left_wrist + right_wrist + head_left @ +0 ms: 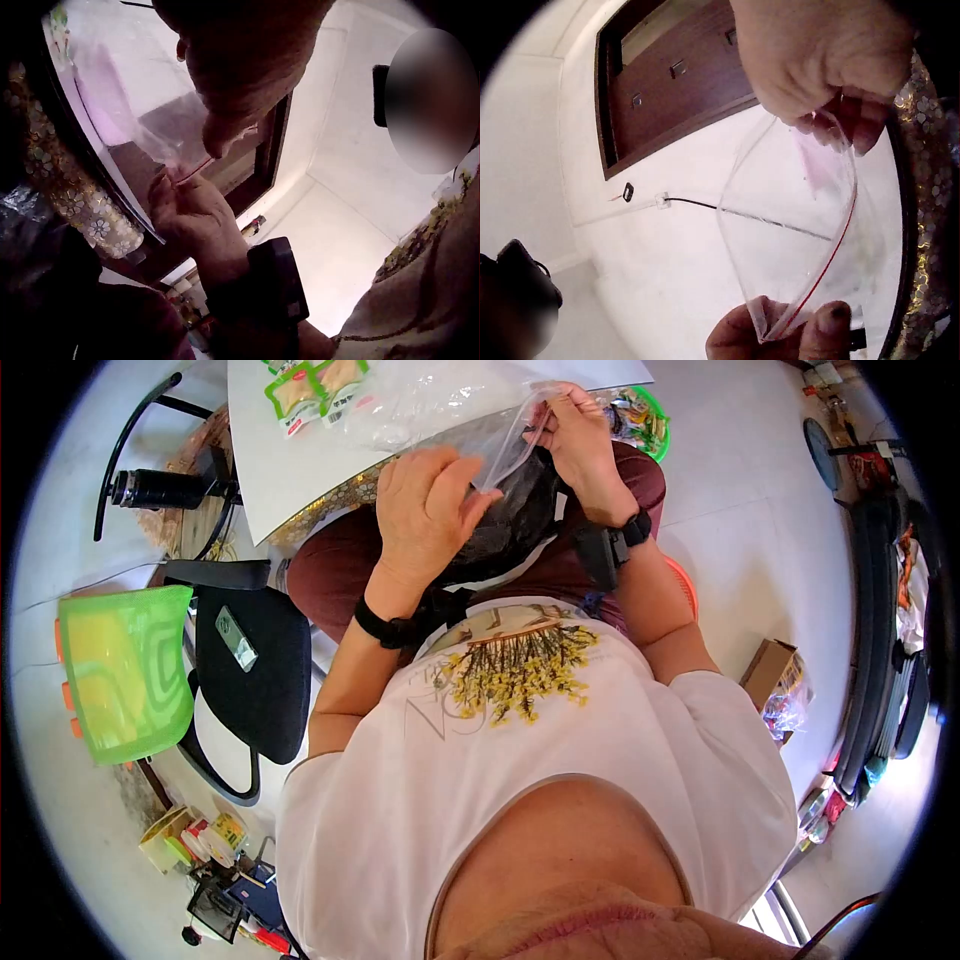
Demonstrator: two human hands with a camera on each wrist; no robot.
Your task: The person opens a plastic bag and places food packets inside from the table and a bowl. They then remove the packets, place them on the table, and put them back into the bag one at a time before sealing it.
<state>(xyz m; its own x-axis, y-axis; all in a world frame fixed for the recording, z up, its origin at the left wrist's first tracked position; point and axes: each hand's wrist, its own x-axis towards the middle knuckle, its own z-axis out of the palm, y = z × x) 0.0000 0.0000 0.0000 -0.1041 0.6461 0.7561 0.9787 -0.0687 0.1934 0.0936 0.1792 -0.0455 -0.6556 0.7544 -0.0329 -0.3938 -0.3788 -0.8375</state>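
A clear plastic bag [510, 448] with a red line along its mouth is stretched between both hands above the lap. My left hand [425, 510] pinches one end of the mouth; its fingertips [780, 330] show low in the right wrist view. The opposite end is gripped by my right hand [582, 448], seen from underneath in the right wrist view [825, 64]. Between the hands the mouth of the bag [780, 232] gapes apart. Something pinkish [816, 161] shows through the film.
Green-and-white packets [298, 395] and more clear plastic lie on the white table [290, 470]. A green basket [660, 430] of small items stands right of it. Black plastic [510, 525] covers the lap. At left are a black chair [260, 680] with a phone [237, 638].
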